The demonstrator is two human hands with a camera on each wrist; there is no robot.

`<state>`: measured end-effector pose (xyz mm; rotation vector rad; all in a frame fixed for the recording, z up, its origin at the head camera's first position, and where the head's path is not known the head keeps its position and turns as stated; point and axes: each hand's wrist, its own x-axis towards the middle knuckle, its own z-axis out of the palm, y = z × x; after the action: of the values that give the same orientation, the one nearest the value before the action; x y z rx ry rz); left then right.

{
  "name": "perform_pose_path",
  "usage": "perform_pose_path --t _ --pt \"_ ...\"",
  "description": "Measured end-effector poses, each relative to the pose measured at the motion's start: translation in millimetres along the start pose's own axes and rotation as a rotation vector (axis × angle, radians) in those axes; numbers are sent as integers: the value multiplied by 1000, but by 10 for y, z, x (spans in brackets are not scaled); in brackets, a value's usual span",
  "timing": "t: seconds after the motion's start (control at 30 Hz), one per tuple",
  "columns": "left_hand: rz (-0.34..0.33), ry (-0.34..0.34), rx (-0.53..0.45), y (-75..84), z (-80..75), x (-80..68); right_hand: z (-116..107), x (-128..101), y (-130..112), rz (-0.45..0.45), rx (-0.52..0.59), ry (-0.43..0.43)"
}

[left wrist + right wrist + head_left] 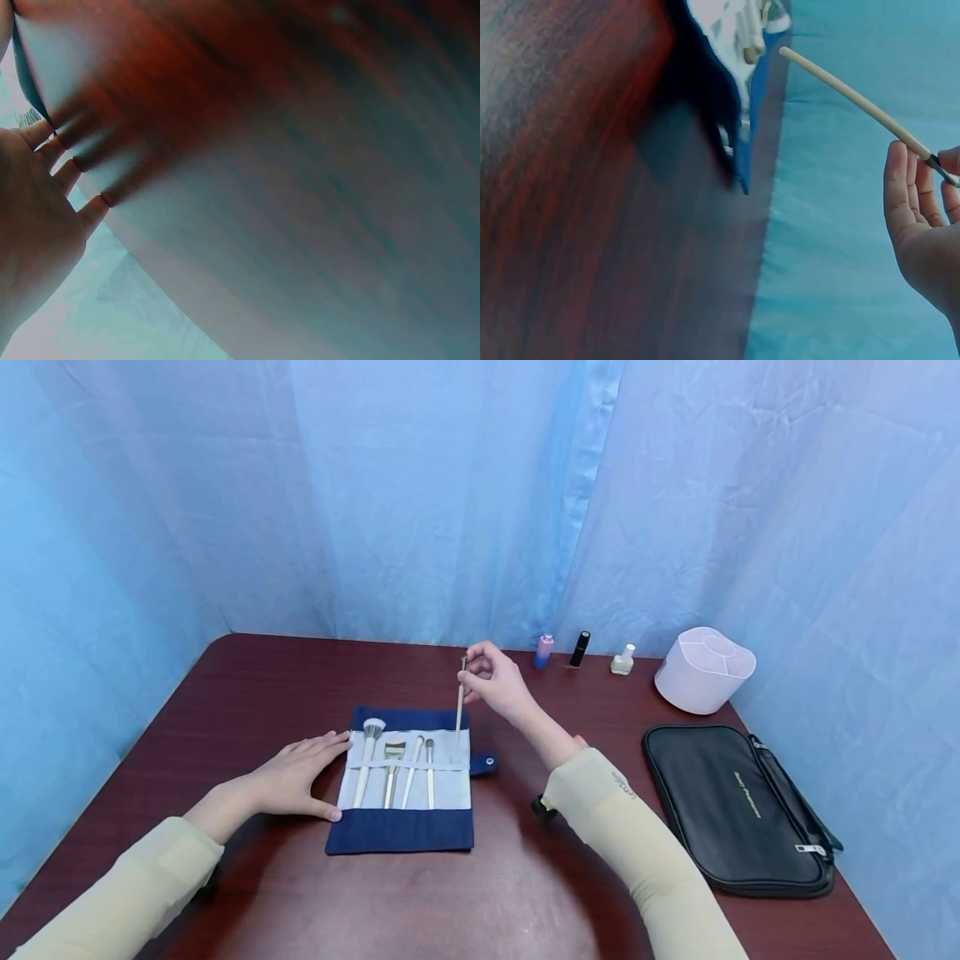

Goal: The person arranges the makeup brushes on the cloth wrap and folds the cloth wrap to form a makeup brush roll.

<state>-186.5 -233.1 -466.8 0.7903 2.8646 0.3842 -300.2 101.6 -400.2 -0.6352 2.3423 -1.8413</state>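
Observation:
A navy-and-white brush roll (399, 832) lies unfolded on the table, several makeup brushes tucked under its white strap. Among them are a fluffy-headed brush (370, 745) at the left and a flat wide brush (392, 760). Over the roll's right side, my right hand (495, 681) pinches a thin makeup brush (460, 706) near its head, the handle end pointing down. The right wrist view shows that brush's pale handle (847, 91) away from the roll. My left hand (296, 777) rests at the roll's left edge, fingers spread. In the left wrist view its fingertips (94, 214) touch the table.
A black zippered case (738, 810) lies at the right. Behind it stands a white divided holder (701, 672). Along the back edge are a pink-blue bottle (543, 652), a black tube (580, 649) and a nail polish bottle (622, 660). Blue curtains (450, 502) hang behind the table.

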Motion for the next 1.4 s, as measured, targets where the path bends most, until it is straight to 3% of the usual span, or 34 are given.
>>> perform_pose_path --t 0.37,0.8,1.4 --pt "-1 -9 1 33 -19 -12 143 96 250 64 63 17" --pt "-7 -9 1 55 -19 5 173 63 402 157 62 1" --pt "-2 -9 4 39 -22 7 213 -68 491 276 42 -107"
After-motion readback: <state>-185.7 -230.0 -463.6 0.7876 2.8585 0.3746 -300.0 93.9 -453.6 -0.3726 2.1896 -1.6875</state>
